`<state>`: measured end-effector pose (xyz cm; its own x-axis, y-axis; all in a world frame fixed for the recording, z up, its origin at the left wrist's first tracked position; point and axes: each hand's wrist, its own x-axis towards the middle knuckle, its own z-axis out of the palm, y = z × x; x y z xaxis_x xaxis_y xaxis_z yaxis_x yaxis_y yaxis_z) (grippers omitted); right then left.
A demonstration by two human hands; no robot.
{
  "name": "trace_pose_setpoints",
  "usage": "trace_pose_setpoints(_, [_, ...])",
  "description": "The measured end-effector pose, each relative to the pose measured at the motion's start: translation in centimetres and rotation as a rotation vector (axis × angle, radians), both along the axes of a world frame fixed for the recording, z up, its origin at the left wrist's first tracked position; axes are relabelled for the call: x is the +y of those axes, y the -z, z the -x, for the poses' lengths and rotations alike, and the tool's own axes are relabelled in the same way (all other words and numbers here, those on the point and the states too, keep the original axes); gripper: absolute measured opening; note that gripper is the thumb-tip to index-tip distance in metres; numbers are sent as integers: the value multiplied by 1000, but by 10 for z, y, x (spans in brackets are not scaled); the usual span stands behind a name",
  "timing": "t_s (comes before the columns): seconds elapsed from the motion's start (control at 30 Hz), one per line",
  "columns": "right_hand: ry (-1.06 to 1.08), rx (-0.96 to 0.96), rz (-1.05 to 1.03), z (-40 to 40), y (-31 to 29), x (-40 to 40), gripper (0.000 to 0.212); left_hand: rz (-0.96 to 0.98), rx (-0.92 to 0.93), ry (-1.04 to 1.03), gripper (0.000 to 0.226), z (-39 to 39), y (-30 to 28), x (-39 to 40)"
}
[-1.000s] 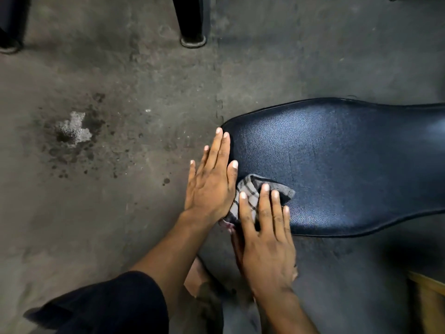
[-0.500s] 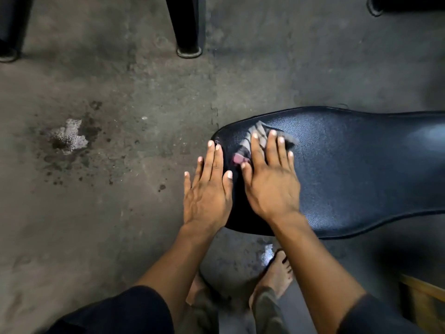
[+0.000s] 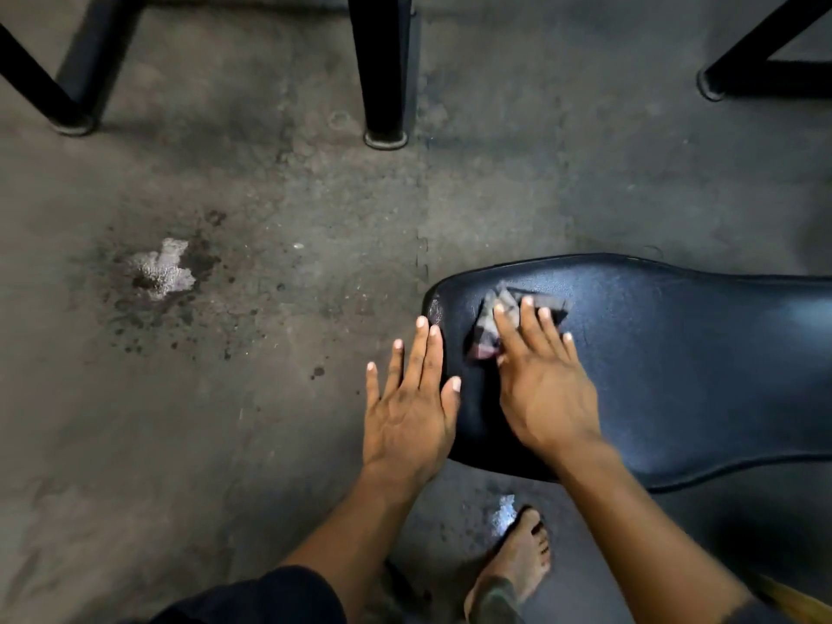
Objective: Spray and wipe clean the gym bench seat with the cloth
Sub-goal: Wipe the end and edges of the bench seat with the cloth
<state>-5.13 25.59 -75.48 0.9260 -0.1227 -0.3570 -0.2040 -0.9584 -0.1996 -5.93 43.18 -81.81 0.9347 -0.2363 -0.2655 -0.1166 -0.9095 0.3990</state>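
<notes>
A black padded gym bench seat (image 3: 675,367) runs from centre to the right edge. A small checked grey cloth (image 3: 488,326) lies bunched near the seat's rounded left end. My right hand (image 3: 544,389) lies flat on the cloth, fingers spread over it, pressing it onto the seat. My left hand (image 3: 412,412) rests flat with fingers apart on the seat's left edge, holding nothing. No spray bottle is in view.
Grey stained concrete floor (image 3: 225,421) with a pale rough patch (image 3: 162,270) at the left. Black metal frame legs (image 3: 385,69) stand at the top, more at top left and top right. A bare foot (image 3: 517,565) stands below the seat.
My right hand has slid the cloth from the seat's near edge up toward its far edge. My left hand stayed on the left end. The view tilted to show more floor.
</notes>
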Motion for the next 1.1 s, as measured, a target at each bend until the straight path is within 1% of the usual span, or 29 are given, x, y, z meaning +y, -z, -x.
trace_pose_setpoints(0.07, [20, -2, -12, -32, 3, 4, 69, 3, -6, 6, 69, 1, 2, 0])
trace_pose_setpoints(0.17, [-74, 14, -24, -68, 8, 19, 69, -20, -14, 14, 68, 1, 2, 0])
trace_pose_setpoints(0.27, [-154, 23, -55, -61, 8, 30, 72, -34, 19, 22, 67, 0, -2, 1])
trace_pose_setpoints(0.33, [-153, 26, -74, -38, 4, 30, 74, -51, 65, 42, 67, -3, -11, 2])
trace_pose_setpoints(0.4, [-117, 64, -82, -8, -2, 25, 71, -96, 108, 83, 69, -7, -24, 6])
trace_pose_setpoints(0.53, [15, 165, -34, 45, -20, 11, 69, -188, 216, 188, 73, -17, -51, 16])
trace_pose_setpoints(0.67, [125, 247, 56, 84, -34, 8, 67, -241, 334, 217, 75, -9, -68, 19])
trace_pose_setpoints(0.8, [150, 366, 70, 104, -49, 18, 59, -185, 299, 186, 78, 27, -84, 11])
trace_pose_setpoints(0.87, [198, 358, 20, 108, -59, 18, 47, -137, 273, 196, 79, 47, -94, 2])
trace_pose_setpoints(0.93, [260, 308, -58, 113, -68, 17, 38, -105, 245, 207, 79, 61, -100, -9])
trace_pose_setpoints(1.0, [317, 261, -126, 118, -75, 13, 37, -95, 231, 225, 78, 69, -106, -22])
trace_pose_setpoints(1.1, [398, 206, -186, 125, -88, 9, 42, -101, 251, 267, 74, 71, -116, -36])
